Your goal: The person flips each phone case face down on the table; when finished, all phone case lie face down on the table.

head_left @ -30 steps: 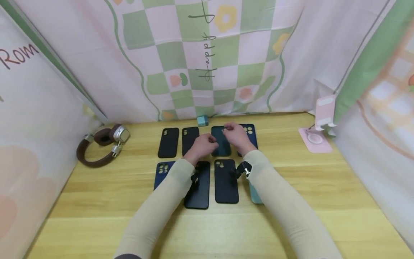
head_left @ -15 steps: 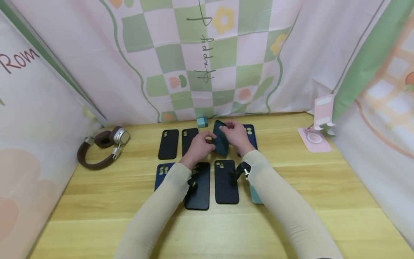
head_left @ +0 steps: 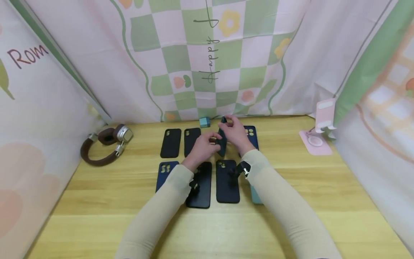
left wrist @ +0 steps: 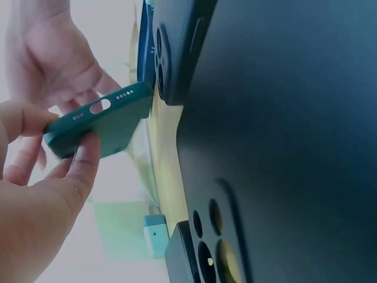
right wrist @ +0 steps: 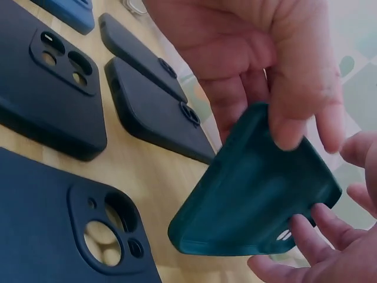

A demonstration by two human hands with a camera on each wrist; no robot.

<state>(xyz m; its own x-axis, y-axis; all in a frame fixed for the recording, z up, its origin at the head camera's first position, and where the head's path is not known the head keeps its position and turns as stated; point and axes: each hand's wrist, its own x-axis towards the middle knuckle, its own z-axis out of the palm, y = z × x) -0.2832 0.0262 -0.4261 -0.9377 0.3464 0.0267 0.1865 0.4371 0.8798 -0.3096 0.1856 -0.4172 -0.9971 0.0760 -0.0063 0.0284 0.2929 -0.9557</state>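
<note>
A dark green phone case (head_left: 221,144) stands tilted on edge between both hands at the back of the table. My left hand (head_left: 203,146) pinches its near end; in the left wrist view the thumb presses beside the end with the charging slot. My right hand (head_left: 237,134) holds the far end, and in the right wrist view its fingertips (right wrist: 305,236) lie by the camera hole. The hollow inside of the green phone case (right wrist: 253,188) faces the right wrist camera. Beneath the arms lie a black phone case (head_left: 201,192) and a dark navy phone case (head_left: 228,185).
Two black cases, one of them at the back left (head_left: 170,143), lie flat. Blue cases lie at front left (head_left: 165,172) and back right (head_left: 251,133); a light teal case (head_left: 256,194) is partly hidden. Headphones (head_left: 97,160), a small blue block (head_left: 204,122) and a pink stand (head_left: 324,111) surround them.
The green case lay flat in the back row; the hands have raised it and turned it onto its edge. The other cases have stayed put.
</note>
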